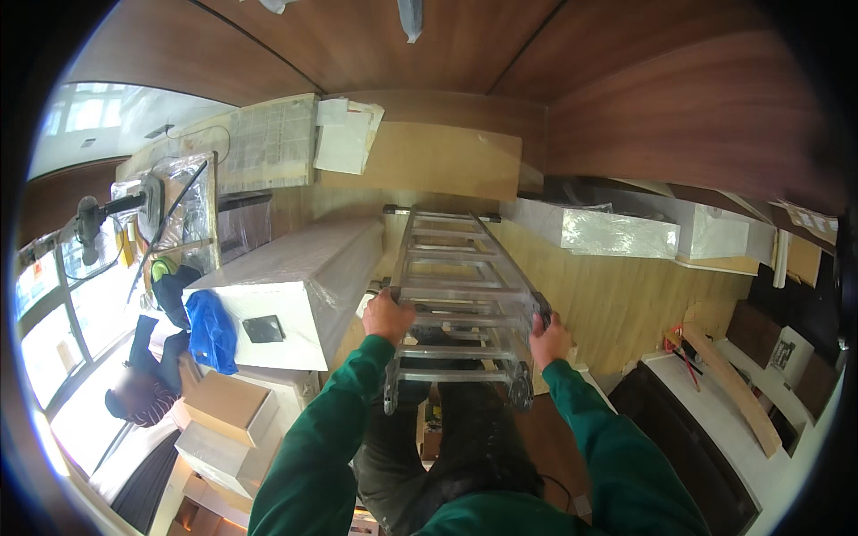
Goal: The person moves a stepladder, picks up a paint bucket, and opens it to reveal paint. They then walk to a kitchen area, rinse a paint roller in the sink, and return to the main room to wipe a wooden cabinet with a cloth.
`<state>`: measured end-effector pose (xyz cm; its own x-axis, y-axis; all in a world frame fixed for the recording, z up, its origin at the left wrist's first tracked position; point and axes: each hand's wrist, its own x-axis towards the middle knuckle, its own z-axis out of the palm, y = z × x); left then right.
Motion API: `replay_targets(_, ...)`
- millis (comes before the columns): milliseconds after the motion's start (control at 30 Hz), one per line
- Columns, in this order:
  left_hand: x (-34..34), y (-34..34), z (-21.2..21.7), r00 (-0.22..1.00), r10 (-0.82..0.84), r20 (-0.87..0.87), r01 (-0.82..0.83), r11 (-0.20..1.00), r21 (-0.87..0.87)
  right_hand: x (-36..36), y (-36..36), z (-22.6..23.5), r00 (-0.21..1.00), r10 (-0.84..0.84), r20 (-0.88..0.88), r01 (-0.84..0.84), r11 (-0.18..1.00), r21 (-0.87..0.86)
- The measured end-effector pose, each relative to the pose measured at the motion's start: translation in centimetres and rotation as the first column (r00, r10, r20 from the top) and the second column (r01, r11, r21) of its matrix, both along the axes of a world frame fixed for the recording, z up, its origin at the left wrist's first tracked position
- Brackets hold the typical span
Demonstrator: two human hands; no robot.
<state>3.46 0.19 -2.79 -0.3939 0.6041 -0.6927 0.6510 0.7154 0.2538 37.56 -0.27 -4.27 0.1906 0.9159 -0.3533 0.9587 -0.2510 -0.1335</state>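
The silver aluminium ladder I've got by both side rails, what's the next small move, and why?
Probably ease the silver aluminium ladder straight ahead, keeping the left hand and right hand on its rails. The long white plastic-wrapped box sits close on the left, so drifting that way risks a knock.

daylight pours in from the windows (63,304) on the left, which are blown out to near white with no detail in the panes. the plastic wrap on the white block (295,277) and on the far wrapped box (617,234) catches pale glare. the wooden panels (643,98) above sit in even, softer light. the lower middle falls into deep shadow. the fisheye bends straight edges near the rim, and a black vignette rings the picture. focus is fairly sharp in the centre, softer outward.
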Motion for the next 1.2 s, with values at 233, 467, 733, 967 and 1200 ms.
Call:
replay_targets(233,-0.3,-0.6,-0.5,0.997,-0.059,0.039,0.058,0.998,0.033,-0.1,0.0,0.3,0.999,0.007,-0.041,-0.007,1.0,0.015)
replay_targets(467,-0.4,-0.6,-1.0,0.998,-0.04,0.05,0.032,0.99,0.136,-0.2,0.0,1.2,0.999,0.029,-0.017,-0.029,0.999,-0.023)
replay_targets(733,-0.4,0.0,-1.1,0.999,-0.048,0.002,0.047,0.987,0.15,-0.6,0.6,1.5,0.996,-0.024,-0.085,0.02,0.999,-0.048)
replay_targets(967,-0.3,-0.3,-1.7,0.994,-0.104,-0.022,0.107,0.978,0.179,-0.3,0.4,1.4,0.995,-0.015,-0.097,0.013,1.0,-0.024)
replay_targets(1200,-0.4,-0.2,-1.9,0.983,-0.168,-0.072,0.179,0.965,0.194,-0.2,0.4,1.3,0.988,-0.04,-0.147,0.036,0.999,-0.03)
